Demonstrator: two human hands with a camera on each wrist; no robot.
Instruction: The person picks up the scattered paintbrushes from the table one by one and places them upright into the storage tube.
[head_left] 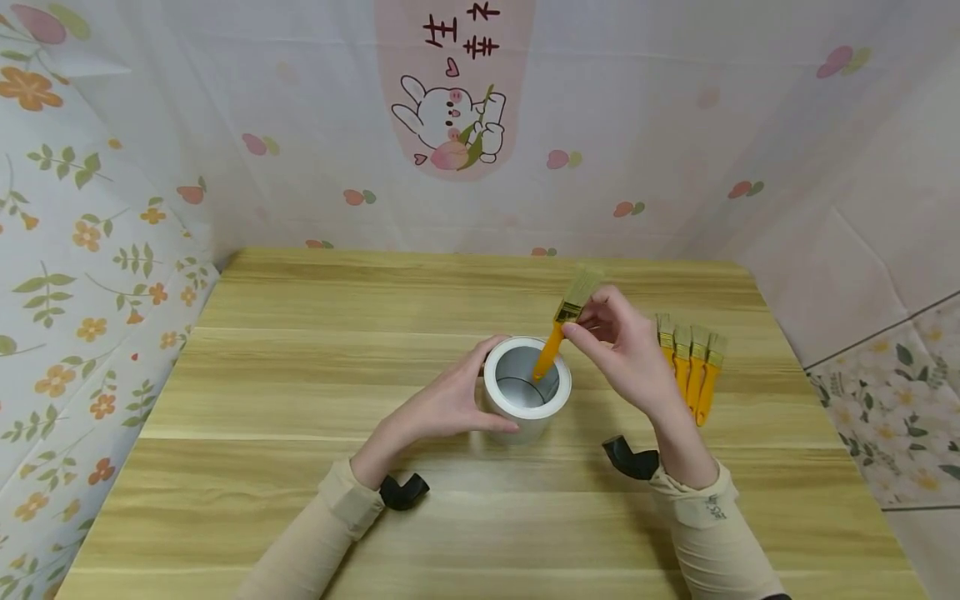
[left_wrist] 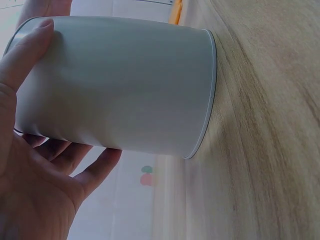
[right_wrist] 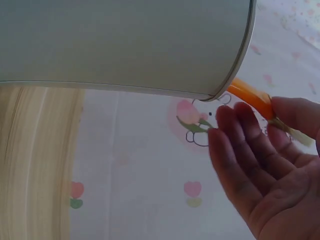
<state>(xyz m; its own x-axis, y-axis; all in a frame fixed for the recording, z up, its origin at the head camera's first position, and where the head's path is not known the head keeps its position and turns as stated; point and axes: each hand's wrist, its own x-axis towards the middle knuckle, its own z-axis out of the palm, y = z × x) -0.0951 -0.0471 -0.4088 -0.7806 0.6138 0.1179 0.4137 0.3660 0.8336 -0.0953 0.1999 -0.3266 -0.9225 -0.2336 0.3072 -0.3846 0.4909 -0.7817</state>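
Note:
A white cylindrical canister (head_left: 527, 427) with a grey inside stands upright on the table. My left hand (head_left: 457, 392) holds it round the side, thumb at the front; the left wrist view shows the curled fingers behind the canister wall (left_wrist: 125, 85). Between thumb and finger my right hand (head_left: 630, 354) pinches a paintbrush (head_left: 551, 350) near its metal band. Its bristles point up and its orange handle end is inside the canister's mouth. In the right wrist view the brush handle (right_wrist: 250, 97) passes behind the rim, and the other fingers are off the brush.
Several more paintbrushes (head_left: 696, 375) with orange handles lie side by side to the right of my right hand, bristles toward the back. The wooden table (head_left: 300, 333) meets a patterned cloth (head_left: 315, 100) at its back edge. A black curved piece sits at each wrist.

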